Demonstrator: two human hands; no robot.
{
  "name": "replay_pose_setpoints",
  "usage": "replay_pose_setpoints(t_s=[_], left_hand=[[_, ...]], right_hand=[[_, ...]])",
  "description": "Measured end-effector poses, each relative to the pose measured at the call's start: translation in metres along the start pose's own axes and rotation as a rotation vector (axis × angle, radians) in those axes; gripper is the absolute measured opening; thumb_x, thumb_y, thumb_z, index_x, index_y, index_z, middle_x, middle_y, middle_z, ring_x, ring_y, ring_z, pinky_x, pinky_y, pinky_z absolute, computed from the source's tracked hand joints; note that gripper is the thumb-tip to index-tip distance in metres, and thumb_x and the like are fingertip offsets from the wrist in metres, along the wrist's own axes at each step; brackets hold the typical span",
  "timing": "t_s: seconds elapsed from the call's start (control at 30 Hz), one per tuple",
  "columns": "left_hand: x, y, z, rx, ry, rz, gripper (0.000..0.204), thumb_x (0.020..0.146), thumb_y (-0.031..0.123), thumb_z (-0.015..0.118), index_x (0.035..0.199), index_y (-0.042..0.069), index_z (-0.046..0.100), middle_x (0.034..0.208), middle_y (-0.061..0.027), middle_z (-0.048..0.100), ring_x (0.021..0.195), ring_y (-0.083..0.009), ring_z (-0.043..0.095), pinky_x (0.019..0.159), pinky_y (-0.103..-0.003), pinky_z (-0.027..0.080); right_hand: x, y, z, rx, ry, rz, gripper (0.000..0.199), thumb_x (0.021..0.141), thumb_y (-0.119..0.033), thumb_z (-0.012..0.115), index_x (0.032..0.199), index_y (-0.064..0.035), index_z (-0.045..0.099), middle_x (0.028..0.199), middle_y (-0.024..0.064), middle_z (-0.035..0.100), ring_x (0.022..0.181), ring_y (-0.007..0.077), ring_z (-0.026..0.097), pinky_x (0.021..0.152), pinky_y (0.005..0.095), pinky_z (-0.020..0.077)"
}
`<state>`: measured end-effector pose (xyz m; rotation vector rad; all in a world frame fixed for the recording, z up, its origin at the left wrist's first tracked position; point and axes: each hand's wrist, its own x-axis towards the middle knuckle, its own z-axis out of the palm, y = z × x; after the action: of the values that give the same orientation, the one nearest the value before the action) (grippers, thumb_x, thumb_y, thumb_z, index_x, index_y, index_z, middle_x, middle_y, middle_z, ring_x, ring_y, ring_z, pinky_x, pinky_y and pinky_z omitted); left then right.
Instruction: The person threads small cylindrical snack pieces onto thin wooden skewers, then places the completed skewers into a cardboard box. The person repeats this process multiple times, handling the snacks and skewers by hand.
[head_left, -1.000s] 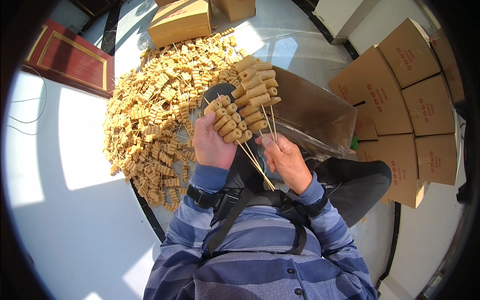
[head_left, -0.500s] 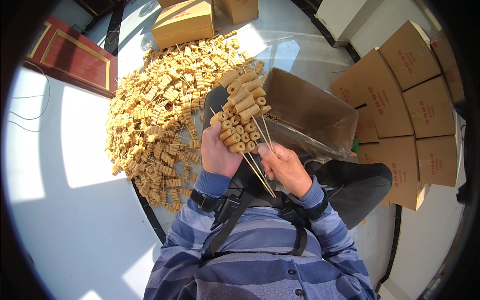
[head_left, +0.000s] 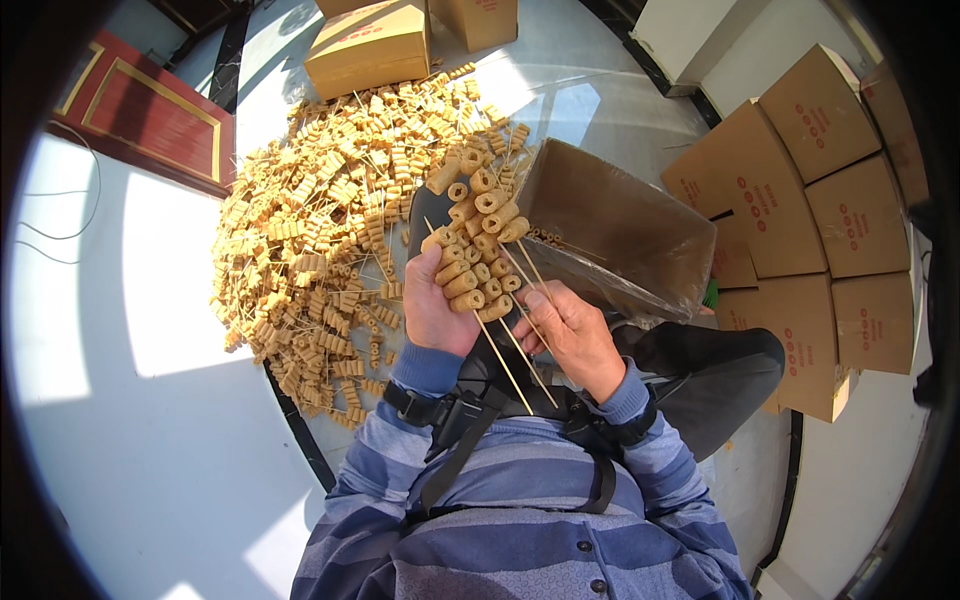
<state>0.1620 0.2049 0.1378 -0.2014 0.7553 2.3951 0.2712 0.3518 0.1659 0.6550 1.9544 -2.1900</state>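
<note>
My left hand [head_left: 438, 305] is closed around a bunch of skewers [head_left: 466, 282] threaded with short, hollow golden-brown rolls. Bare stick ends from this bunch slant down towards my lap. My right hand [head_left: 573, 335] pinches the thin sticks of more skewers [head_left: 487, 195], whose rolls lie against the far side of the left-hand bunch. Just beyond my right hand stands an open carton [head_left: 620, 215] with a clear plastic liner. A few skewers [head_left: 548, 236] show inside it near its left side; my legs and hands hide part of it.
A large heap of similar skewers [head_left: 310, 230] covers the floor to my left and ahead. Closed cartons [head_left: 370, 45] stand behind the heap, and more cartons [head_left: 780, 220] are stacked at my right. A red panelled door [head_left: 150, 115] is at the far left.
The skewers in my right hand have turned and shifted slightly left, their rolls now facing differently. The stick ends under my left hand have spread apart. The heap and cartons look the same.
</note>
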Motion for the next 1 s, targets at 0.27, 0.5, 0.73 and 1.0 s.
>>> replay_pose_setpoints(t_s=[0.27,0.5,0.73,1.0], left_hand=[[0.002,0.038,0.001,-0.001,0.060,0.193,0.054,0.099,0.043,0.045,0.130,0.000,0.053,0.110,-0.0157,0.066,0.098,-0.0309,0.065,0.086,-0.045,0.056],[0.001,0.045,0.006,-0.012,-0.040,0.213,0.060,0.096,0.043,0.051,0.138,0.000,0.050,0.119,-0.0166,0.064,0.106,-0.0328,0.064,0.092,-0.047,0.054],[0.003,0.039,0.004,-0.092,-0.094,0.175,0.059,0.096,0.041,0.052,0.138,0.000,0.052,0.124,-0.0165,0.063,0.109,-0.0317,0.063,0.095,-0.048,0.052],[0.002,0.034,0.014,-0.094,-0.099,0.179,0.060,0.096,0.041,0.051,0.138,-0.001,0.051,0.136,-0.0189,0.058,0.122,-0.0359,0.058,0.107,-0.050,0.046]], right_hand=[[-0.003,-0.001,-0.016,-0.040,0.038,-0.014,0.035,0.107,-0.029,0.049,0.126,-0.0019,0.062,0.074,0.0024,0.064,0.060,0.0069,0.057,0.055,0.0199,0.0438],[-0.007,-0.003,-0.014,0.122,-0.123,0.028,0.033,0.108,-0.032,0.047,0.112,-0.0024,0.062,0.059,-0.0038,0.043,0.050,0.0043,0.039,0.047,0.0224,0.0331],[-0.010,0.003,-0.025,0.582,-0.457,0.184,0.038,0.109,-0.040,0.041,0.106,-0.0049,0.056,0.052,-0.0041,0.034,0.043,0.0058,0.031,0.040,0.0242,0.0245],[-0.013,0.002,-0.019,0.357,-0.381,0.137,0.040,0.109,-0.042,0.041,0.104,-0.0043,0.056,0.051,-0.0048,0.037,0.042,0.0057,0.029,0.040,0.0238,0.0250]])
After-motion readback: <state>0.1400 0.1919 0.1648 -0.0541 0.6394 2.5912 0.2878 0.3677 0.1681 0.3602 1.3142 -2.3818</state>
